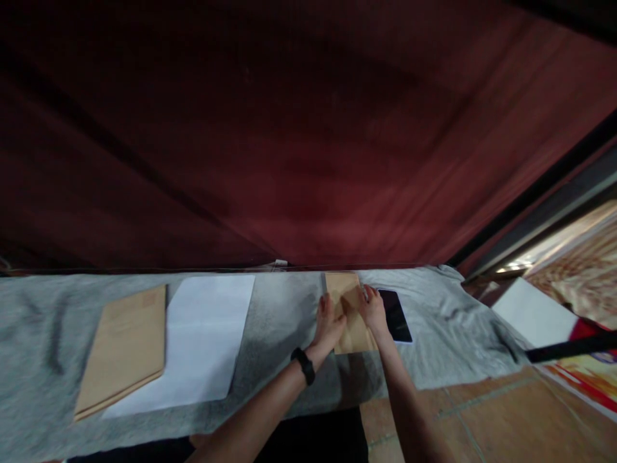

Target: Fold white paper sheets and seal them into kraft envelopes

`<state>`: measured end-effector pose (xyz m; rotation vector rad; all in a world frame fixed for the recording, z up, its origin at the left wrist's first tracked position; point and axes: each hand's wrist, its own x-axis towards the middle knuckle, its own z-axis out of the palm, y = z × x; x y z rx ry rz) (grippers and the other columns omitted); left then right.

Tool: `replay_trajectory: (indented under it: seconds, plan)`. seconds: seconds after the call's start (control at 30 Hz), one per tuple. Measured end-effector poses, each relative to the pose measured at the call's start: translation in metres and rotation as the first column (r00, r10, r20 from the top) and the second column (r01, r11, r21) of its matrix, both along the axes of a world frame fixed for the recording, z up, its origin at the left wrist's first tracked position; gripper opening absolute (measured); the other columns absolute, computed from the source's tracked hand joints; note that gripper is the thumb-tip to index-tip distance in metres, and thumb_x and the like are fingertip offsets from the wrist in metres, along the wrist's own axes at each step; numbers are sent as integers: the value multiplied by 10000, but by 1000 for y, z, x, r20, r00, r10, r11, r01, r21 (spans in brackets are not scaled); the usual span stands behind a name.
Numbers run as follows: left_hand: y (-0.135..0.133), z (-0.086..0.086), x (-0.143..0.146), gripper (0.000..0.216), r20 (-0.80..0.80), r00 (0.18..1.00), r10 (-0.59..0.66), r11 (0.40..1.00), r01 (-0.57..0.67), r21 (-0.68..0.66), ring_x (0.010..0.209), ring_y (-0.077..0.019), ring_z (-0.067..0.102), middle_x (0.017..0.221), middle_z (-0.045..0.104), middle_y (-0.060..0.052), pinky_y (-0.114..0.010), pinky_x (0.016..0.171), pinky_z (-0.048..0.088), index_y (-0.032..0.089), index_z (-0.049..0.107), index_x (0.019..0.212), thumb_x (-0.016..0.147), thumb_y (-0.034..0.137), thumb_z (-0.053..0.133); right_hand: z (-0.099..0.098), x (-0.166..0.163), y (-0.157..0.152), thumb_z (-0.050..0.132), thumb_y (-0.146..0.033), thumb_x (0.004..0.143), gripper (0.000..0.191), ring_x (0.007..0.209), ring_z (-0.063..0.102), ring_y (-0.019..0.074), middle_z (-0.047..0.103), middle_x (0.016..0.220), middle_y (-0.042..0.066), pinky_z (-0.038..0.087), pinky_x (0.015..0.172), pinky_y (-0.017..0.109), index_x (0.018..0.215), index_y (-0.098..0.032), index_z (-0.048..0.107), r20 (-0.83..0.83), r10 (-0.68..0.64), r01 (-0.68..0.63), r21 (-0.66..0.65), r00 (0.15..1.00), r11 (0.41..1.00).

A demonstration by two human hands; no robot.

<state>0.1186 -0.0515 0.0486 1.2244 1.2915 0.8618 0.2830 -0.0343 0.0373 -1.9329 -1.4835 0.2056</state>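
A narrow piece of folded brown paper (354,337) lies on the grey cloth in front of me; whether it is an envelope or a bag I cannot tell. My left hand (330,323) grips its left long edge, with the thumb reaching over the top face and a black band on the wrist. On the opposite edge, the curled fingers of my right hand (373,308) hold the paper near its upper right side. Just right of that hand, a dark-screened tablet or phone (396,316) lies flat, partly behind my right wrist.
A stack of larger brown paper (125,344) overlaps a white sheet (207,341) at the left. Grey cloth (279,334) covers the narrow surface. Dark red fabric (308,161) rises behind it. A white board (535,312) and tiled floor (482,411) are at the right.
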Motion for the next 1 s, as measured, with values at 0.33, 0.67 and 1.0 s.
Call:
replay_trajectory:
  seconds: [0.33,0.67,1.0]
  plan:
    - [-71,-30,-37,838,-698,667,-261,710,622,329,1544,-340,-15,1694,44,-67,-618,1225,215,277,277,1568,818,189,641,12,-23,78,492,-297,993,277,1210,588,241,706,1217,105,405,1037,347,1146,-227,712,306,202,-149,-187,930,971]
    - [-59,-30,-28,766,-708,673,-214,725,596,346,1531,-353,148,1678,83,-175,-555,1223,262,184,267,1557,858,173,581,2,-14,81,462,-291,1006,290,1102,608,232,709,1119,118,424,957,304,1116,-207,718,396,216,-122,-250,892,960]
    - [-54,-23,-20,748,-719,646,-255,758,596,266,1524,-352,207,1664,170,-199,-512,1224,260,148,321,1525,841,197,620,3,-12,75,467,-205,977,307,1249,536,256,650,1280,149,385,1060,386,1215,-172,658,427,183,-125,-161,885,979]
